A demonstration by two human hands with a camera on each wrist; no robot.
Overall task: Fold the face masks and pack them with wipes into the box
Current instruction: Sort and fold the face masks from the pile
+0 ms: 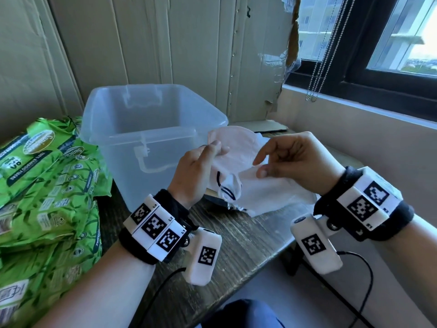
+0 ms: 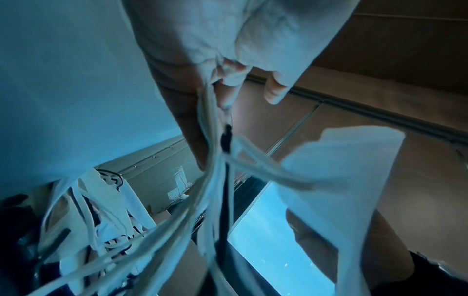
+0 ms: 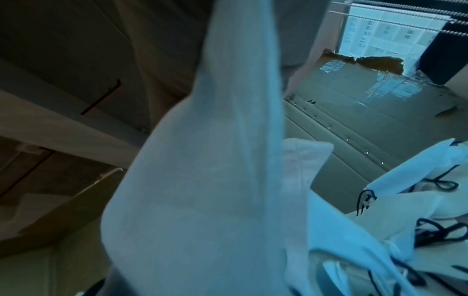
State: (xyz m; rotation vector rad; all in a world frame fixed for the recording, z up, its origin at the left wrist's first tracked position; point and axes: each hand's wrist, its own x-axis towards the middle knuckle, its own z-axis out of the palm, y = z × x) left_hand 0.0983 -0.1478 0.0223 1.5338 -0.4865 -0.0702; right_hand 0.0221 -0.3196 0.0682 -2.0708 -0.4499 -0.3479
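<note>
A white face mask (image 1: 236, 147) hangs in the air between both hands, just in front of the clear plastic box (image 1: 153, 134). My left hand (image 1: 212, 150) pinches its upper left edge with the thumb on top, and dark-trimmed ear loops (image 1: 223, 185) dangle below. My right hand (image 1: 260, 167) pinches the mask's lower fold between thumb and forefinger. In the left wrist view, fingers (image 2: 274, 92) clamp fabric and loops (image 2: 215, 160). The mask (image 3: 202, 180) fills the right wrist view. Green wipe packs (image 1: 47, 174) lie left of the box.
A heap of more white masks (image 1: 279, 197) lies on the dark wooden table (image 1: 236, 245) under my hands, also in the right wrist view as masks (image 3: 418, 200). Nothing shows inside the box. Cardboard panels stand behind, and a window (image 1: 390, 43) is at the right.
</note>
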